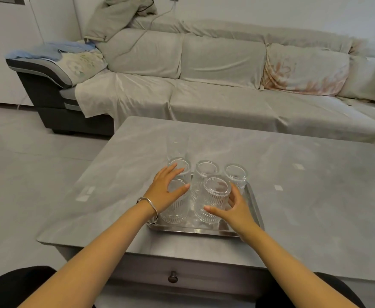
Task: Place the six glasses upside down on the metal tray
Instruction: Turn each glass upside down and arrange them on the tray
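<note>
1. Currently the step in hand looks like seating the fifth glass. The right hand [233, 211] holds the front-middle glass [215, 196] on the metal tray [195, 230], with the thumb on its near wall and the fingers curled round its far right side.
2. The left hand [166, 190] has its fingers spread and fairly straight. The palm lies over the top of the front-left glass [173, 210], and the fingertips reach the top of the back-left glass [182, 167]. It reads as steadying, not a closed grasp.
3. The back row holds the back-left glass, the back-middle glass [206, 171] and the back-right glass [236, 174]. All appear base-up, though the clear ribbed walls make this hard to confirm.
4. Count: five glasses are on the tray. The sixth glass [177, 142] stands on the grey table [293, 174], just beyond the tray's far-left corner. It is faint and I cannot tell which way up it is.
5. Relative to the grips, the sixth glass lies beyond both hands. It is nearest the left fingertips, past the back-left glass, and neither hand touches it.
6. Judgement: the next move calls for letting go of the front-middle glass and reaching over the back row. The sixth glass would then be turned over and set in the front-right spot, which appears free.
7. Risk: a sleeve-level reach could clip the crowded back row.
</note>
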Available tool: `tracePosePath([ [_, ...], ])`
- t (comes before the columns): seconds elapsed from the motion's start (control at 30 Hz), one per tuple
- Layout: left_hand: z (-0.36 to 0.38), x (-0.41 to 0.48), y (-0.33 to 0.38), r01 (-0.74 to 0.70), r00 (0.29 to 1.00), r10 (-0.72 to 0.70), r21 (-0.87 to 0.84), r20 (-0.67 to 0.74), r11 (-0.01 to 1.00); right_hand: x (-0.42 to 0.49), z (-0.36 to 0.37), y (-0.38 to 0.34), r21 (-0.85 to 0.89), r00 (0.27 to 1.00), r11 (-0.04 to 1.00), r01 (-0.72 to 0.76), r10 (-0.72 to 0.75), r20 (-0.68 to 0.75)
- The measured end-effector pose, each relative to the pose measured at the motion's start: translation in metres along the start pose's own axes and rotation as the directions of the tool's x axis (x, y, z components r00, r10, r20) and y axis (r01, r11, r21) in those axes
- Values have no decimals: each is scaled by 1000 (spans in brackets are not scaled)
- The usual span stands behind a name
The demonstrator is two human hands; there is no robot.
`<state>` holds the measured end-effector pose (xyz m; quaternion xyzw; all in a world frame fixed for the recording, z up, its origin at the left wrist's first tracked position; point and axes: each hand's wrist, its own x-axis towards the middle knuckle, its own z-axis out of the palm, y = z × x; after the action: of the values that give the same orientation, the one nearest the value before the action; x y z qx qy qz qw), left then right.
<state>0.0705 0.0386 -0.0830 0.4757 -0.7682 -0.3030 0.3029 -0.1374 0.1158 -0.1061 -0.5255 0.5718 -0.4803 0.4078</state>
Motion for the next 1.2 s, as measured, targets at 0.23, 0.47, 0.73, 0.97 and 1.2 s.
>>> tracePosePath([
  [0.23, 1, 1, -2, -4, 1000, 4, -14, -10, 1000, 4, 12, 11, -47, 1000, 999, -11, 10, -16],
  [0.47, 1, 1, -3, -5, 1000, 5, -23, -12, 1000, 3, 16, 12, -61, 1000, 998, 12, -12, 1],
  [0.73, 2, 2, -3, -9, 1000, 8, -24, -24, 1000, 3, 17, 13, -54, 1000, 998, 20, -20, 9],
  [0.97, 2, 1, -2, -5, 1000, 4, -35, -27, 999, 3, 17, 15, -82, 999, 996, 22, -19, 41],
  [1.2, -8, 3, 2, -13, 999, 11, -63, -37, 998, 5, 7, -12, -124, 994, 987, 103, -98, 45],
])
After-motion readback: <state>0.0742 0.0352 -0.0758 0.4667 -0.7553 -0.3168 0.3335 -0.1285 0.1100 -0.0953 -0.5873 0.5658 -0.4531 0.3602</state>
